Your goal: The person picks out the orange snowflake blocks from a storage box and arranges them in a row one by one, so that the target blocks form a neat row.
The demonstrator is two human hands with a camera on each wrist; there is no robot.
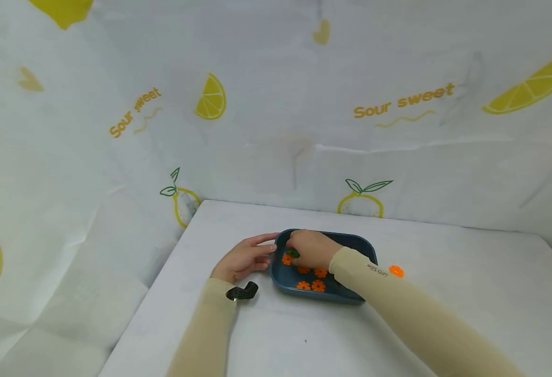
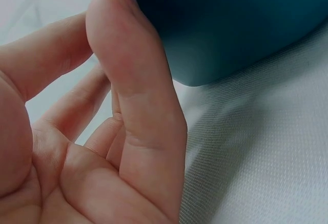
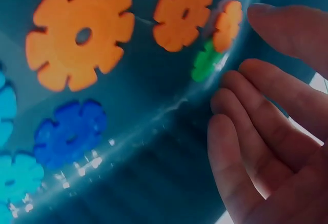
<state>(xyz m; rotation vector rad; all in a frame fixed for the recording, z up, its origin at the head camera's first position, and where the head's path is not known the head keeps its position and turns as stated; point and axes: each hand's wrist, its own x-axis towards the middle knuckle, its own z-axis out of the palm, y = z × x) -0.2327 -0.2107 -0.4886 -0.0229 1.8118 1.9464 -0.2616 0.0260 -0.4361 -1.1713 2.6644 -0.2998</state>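
A dark blue tray (image 1: 313, 296) with a raised rim lies on the table, holding flower-shaped notched plastic discs. My left hand (image 1: 245, 259) is at its left end, fingers loosely spread; in the left wrist view the thumb (image 2: 136, 80) is right up against the tray wall. Reaching inside the tray, my right hand (image 1: 312, 248) has its fingertips near the left wall. A green disc (image 3: 204, 62) and an orange disc (image 3: 228, 26) lie close to those fingertips, with a gap between thumb and fingers in the right wrist view.
A single orange disc (image 1: 396, 271) lies on the white table (image 1: 276, 340) right of the tray. Inside the tray are also a large orange disc (image 3: 79, 34), a dark blue disc (image 3: 70, 131) and light blue discs (image 3: 20, 175). A lemon-print sheet (image 1: 276, 104) hangs behind.
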